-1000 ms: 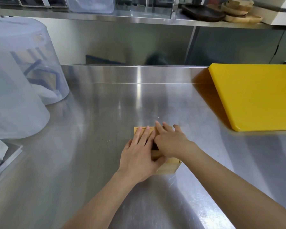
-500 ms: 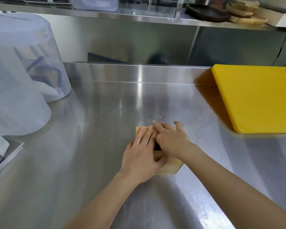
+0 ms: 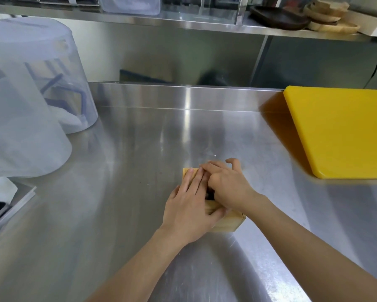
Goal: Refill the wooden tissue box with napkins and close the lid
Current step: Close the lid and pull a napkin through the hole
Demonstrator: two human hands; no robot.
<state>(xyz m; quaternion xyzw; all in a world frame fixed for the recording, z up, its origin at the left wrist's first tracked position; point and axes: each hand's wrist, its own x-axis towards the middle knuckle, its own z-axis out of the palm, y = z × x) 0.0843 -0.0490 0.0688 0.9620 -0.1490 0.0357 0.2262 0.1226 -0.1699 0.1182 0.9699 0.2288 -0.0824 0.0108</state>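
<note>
Hands cover the wooden tissue box (image 3: 225, 222) at lower centre of the frame, on the steel desk (image 3: 122, 192). The left hand (image 3: 190, 209) lies flat on its top, fingers (image 3: 196, 177) stretched out and grasping nothing. The right hand (image 3: 229, 188) presses beside it, fingers curled loosely over the box top. A yellow cutting board (image 3: 344, 131) lies at right, well apart.

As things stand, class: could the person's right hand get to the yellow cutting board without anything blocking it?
Probably yes. The right hand rests on the wooden tissue box, and only bare steel counter lies between it and the yellow cutting board on that side. It would first have to let go of the box.
</note>
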